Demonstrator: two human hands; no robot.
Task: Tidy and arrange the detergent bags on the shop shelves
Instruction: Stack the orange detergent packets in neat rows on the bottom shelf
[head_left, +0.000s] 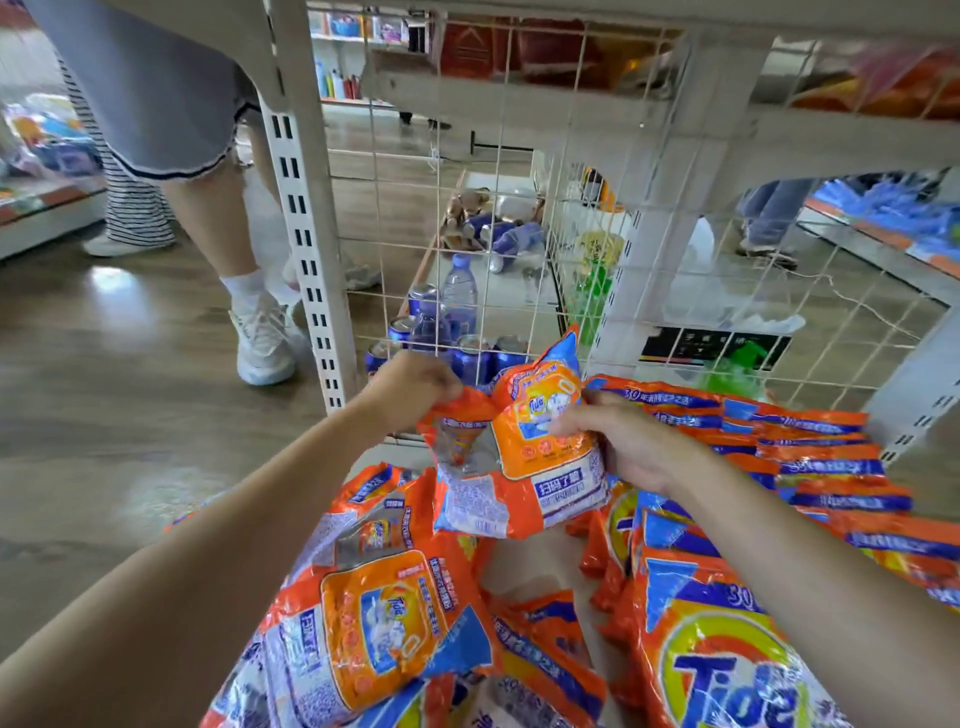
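Shop shelf (540, 561): left hand (410, 387), right hand (631, 441) both gripping orange detergent bag (524, 467)

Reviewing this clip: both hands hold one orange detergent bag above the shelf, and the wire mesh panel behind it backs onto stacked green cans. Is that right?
Not quite. The cans behind the wire mesh panel are blue, not green, as the head view shows. The rest holds: the left hand and right hand hold one orange detergent bag above the shelf.

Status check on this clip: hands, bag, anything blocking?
Left hand and right hand both grip one detergent bag, lifted over loose bags. Neat row at right. Wire grid close behind.
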